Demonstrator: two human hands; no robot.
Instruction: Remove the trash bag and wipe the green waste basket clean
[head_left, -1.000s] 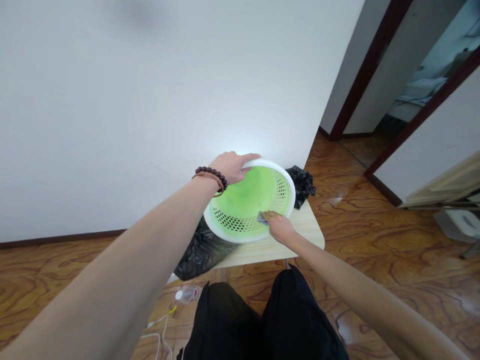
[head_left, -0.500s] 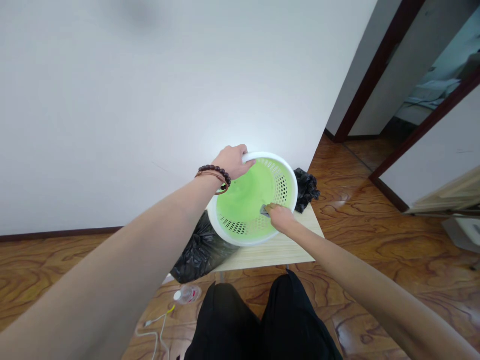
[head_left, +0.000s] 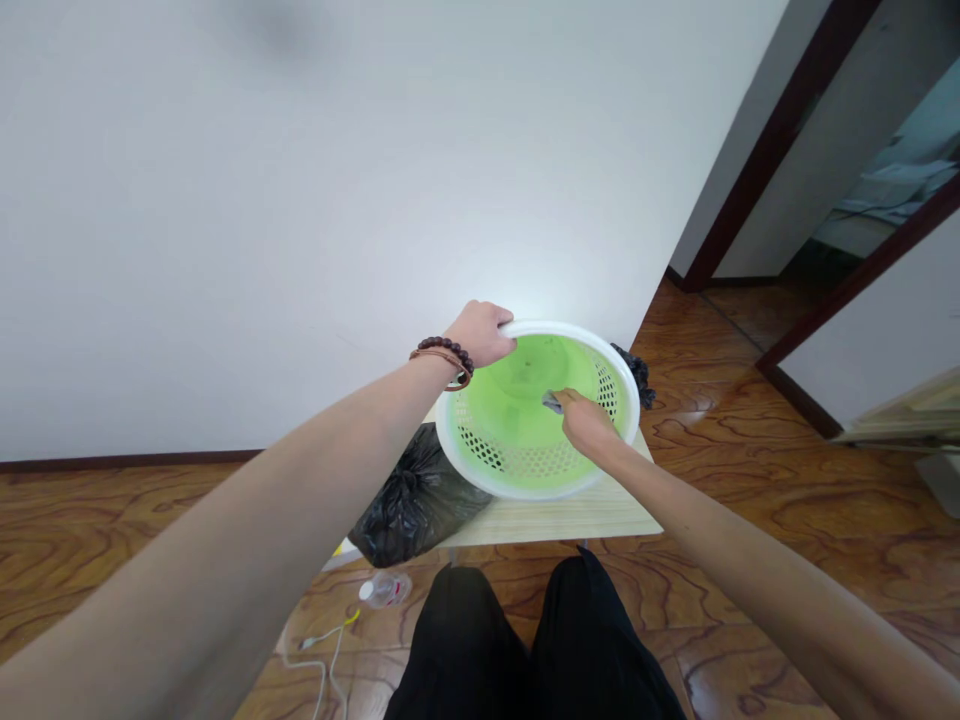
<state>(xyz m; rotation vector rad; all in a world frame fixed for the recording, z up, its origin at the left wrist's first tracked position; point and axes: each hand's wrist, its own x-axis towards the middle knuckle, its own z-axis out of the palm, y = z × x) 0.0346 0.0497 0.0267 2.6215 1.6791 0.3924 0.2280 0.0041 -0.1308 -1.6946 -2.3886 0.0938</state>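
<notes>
A round green plastic basket [head_left: 525,425] with a white rim and perforated sides tilts above a small pale wooden table [head_left: 555,520]. My left hand [head_left: 484,333], with a beaded bracelet at its wrist, is closed over the rim at the upper left. Inside the basket, my right hand [head_left: 585,418] pinches a small grey cloth [head_left: 553,402]; whether the cloth touches the plastic I cannot tell. The basket's underside is hidden from me.
A black plastic bag [head_left: 420,500] lies on the table's left, and another black bag [head_left: 637,375] shows behind the basket at right. Below left, a clear bottle [head_left: 385,590] and a white cable [head_left: 337,640] rest on the wooden floor. A white wall [head_left: 300,200] stands behind.
The basket has tipped and now shows a wider, flatter opening, slightly further right in view. My right hand has moved the cloth upward, away from the lower right rim, towards the basket's middle.
</notes>
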